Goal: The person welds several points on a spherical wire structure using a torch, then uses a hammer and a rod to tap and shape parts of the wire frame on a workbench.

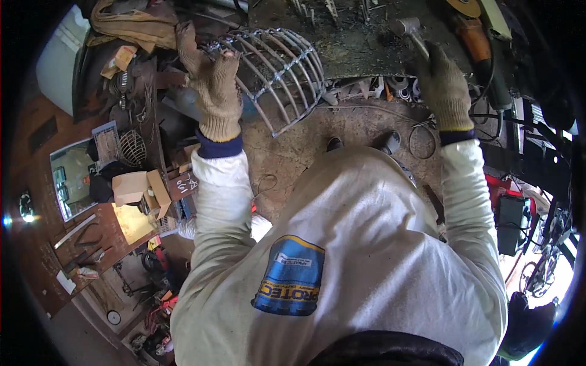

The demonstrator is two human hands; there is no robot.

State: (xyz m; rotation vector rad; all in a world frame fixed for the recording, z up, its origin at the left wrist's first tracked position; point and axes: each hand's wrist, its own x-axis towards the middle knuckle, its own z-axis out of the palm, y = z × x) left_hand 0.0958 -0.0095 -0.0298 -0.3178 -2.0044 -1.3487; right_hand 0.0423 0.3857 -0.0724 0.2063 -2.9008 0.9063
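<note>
My left hand [212,82], in a tan knitted glove, is raised at the left end of a curved cage of welded metal rods [282,76]. Its fingers and thumb are spread apart, with the cage's near end close by the thumb; whether they touch is unclear. The cage lies tilted over the bench's front edge, its lower rods above the floor. My right hand [444,91], gloved the same way, is closed around the handle of a hammer [418,43]. The hammer's head is over the dark, debris-strewn workbench [360,58].
An orange angle grinder [473,39] with its cord lies at the bench's right. A brown cloth [131,27] and small box [119,61] sit at the far left. An open cardboard box [139,189] stands on a brown surface. A cable [421,140] loops on the floor.
</note>
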